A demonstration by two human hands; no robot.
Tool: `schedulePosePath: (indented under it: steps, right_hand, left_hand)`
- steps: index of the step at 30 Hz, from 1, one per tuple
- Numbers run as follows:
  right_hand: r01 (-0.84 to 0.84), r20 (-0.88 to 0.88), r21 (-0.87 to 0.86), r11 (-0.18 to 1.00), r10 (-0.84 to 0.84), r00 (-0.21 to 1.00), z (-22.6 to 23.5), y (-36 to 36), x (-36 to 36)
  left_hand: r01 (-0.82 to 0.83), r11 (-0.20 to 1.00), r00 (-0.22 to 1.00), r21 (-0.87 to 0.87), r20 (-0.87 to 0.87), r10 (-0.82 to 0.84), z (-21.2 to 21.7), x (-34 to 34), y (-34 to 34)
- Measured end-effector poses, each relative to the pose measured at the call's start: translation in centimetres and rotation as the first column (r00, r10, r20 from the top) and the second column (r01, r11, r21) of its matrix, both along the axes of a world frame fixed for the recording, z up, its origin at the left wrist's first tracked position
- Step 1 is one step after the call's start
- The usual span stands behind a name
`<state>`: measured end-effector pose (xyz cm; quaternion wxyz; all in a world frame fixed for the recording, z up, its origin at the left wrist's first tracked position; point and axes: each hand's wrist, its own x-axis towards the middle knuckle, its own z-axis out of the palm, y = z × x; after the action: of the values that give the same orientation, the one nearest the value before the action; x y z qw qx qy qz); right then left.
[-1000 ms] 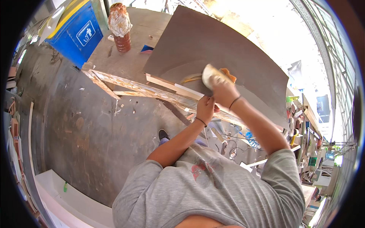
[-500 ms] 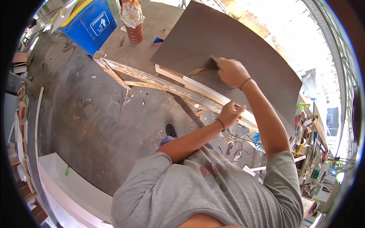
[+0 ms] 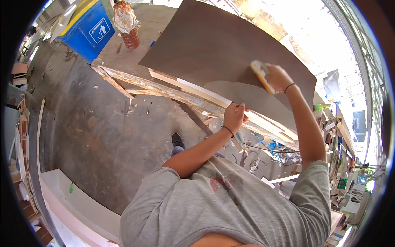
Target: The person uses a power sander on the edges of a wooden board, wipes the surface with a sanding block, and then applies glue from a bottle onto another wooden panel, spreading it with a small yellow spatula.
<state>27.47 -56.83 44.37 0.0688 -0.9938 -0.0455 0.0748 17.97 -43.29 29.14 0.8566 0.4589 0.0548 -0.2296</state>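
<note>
A large brown sheet panel [image 3: 205, 45] lies on a workbench, overhanging a pale wooden strip [image 3: 197, 88] along its near side. In my right hand [image 3: 279, 78] is a flat, pale spreader [image 3: 260, 73] with a yellow-orange edge, pressed to the panel at the right. A lighter, wet-looking patch covers the near part of the panel, left of and below the spreader. My left hand [image 3: 234, 117] is closed at the panel's near edge, beside the strip. Whatever its curled fingers hold, if anything, is hidden.
On the bench [image 3: 158, 16] stands a brown-stained container [image 3: 130, 37] with a crusted top. Behind it is a blue bin [image 3: 84, 41] with a yellow rim. Blue hose [image 3: 275, 150] and dark cables lie below the bench at right. A long white box [image 3: 78, 201] is at lower left.
My right hand has swept the spreader to the right across the panel, and its pale, yellow-edged face now shows. The lighter patch is more visible. My left hand stays at the near edge.
</note>
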Motion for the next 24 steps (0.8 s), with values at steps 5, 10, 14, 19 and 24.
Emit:
schedulePosePath:
  steps: [5, 10, 14, 19, 24]
  right_hand:
    - [-0.304, 0.089, 0.000, 0.953, 0.303, 0.949, -4.6, 4.0, 0.5]
    - [-0.608, -0.212, -0.049, 0.792, 0.587, 0.781, -0.7, 17.7, -4.4]
    - [-0.427, 0.029, 0.008, 0.904, 0.426, 0.904, 2.6, 9.2, -5.6]
    - [0.023, -0.019, -0.083, 0.996, -0.025, 1.000, -1.5, -7.5, -2.2]
    - [-0.250, -0.119, -0.062, 0.966, 0.241, 0.963, -2.2, 2.2, -3.8]
  left_hand:
    - [0.100, 0.992, 0.995, 0.076, 0.009, -0.101, 0.1, -1.7, -3.3]
    - [0.065, 0.911, 0.819, 0.407, 0.500, -0.282, -11.2, -1.8, -7.0]
    - [0.045, 0.995, 0.999, 0.084, 0.003, -0.045, -0.4, -2.2, -4.5]
    - [-0.009, 0.994, 1.000, 0.106, -0.004, 0.009, 0.7, -3.3, -6.4]
    - [0.106, 0.989, 0.994, 0.104, -0.027, -0.103, -1.0, -5.2, -9.3]
